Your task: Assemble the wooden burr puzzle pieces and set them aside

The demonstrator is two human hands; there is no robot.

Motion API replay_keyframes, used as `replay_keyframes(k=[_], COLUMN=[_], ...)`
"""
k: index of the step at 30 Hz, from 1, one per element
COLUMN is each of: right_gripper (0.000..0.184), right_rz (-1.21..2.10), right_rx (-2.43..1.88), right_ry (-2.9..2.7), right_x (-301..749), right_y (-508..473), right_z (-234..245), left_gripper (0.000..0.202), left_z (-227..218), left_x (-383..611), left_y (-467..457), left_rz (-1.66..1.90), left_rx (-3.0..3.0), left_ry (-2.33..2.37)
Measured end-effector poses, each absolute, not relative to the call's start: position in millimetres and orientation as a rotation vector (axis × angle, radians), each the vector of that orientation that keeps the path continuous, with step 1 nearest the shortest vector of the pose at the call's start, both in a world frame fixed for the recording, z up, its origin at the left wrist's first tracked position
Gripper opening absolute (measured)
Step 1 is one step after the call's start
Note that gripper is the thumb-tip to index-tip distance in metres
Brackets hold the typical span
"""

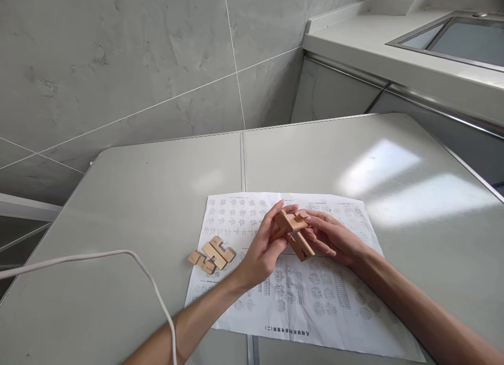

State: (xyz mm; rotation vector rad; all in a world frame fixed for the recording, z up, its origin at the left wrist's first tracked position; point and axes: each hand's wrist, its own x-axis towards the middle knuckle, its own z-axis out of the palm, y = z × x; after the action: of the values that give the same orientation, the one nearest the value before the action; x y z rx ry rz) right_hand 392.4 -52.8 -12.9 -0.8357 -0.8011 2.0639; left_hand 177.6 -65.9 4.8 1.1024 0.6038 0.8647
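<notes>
Several interlocked wooden puzzle pieces (293, 223) are held above a printed sheet. My left hand (263, 249) wraps around them from the left, thumb underneath and fingers behind. My right hand (331, 233) touches their right side with its fingertips, its fingers bent. One piece sticks out downward and bears a dark mark. To the left lie loose notched wooden pieces (216, 253), close together at the left edge of the paper sheet (244, 323). Small diagrams and printed characters cover the sheet, which is creased.
A white cable (134, 254) crosses the left side, over my left forearm. The folding table (173, 181) has a seam down its middle. Beyond stand a grey tiled wall (118, 55) and, at right, a counter (354, 44) with a sink (464, 39).
</notes>
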Motion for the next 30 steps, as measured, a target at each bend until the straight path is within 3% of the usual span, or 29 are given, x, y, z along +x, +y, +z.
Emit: replay_keyframes(k=[6, 15, 19, 25, 30], right_gripper=[0.031, 0.038, 0.041, 0.025, 0.026], right_rz=[2.147, 2.119, 2.13, 2.164, 2.217], right_rx=[-0.778, -0.845, -0.84, -0.718, -0.699], right_ry=[-0.901, -0.887, -0.9, -0.972, -0.928], right_x=[391.7, 393.6, 392.7, 391.7, 394.5], right_y=[-53.1, -55.6, -54.8, -54.8, -55.3], right_z=[-13.0, -16.3, -13.1, -12.6, -14.8], left_gripper=[0.064, 0.126, 0.114, 0.087, 0.086], left_z=[3.7, -3.1, -0.4, 6.0, 8.9], left_x=[175.7, 181.3, 183.1, 183.5, 181.7], left_y=[-64.2, -69.9, -69.8, -68.2, -65.8], left_rz=[0.854, 0.85, 0.868, 0.9, 0.866], left_rx=[1.13, 1.259, 1.258, 1.224, 1.204], left_ry=[0.607, 0.686, 0.733, 0.733, 0.716])
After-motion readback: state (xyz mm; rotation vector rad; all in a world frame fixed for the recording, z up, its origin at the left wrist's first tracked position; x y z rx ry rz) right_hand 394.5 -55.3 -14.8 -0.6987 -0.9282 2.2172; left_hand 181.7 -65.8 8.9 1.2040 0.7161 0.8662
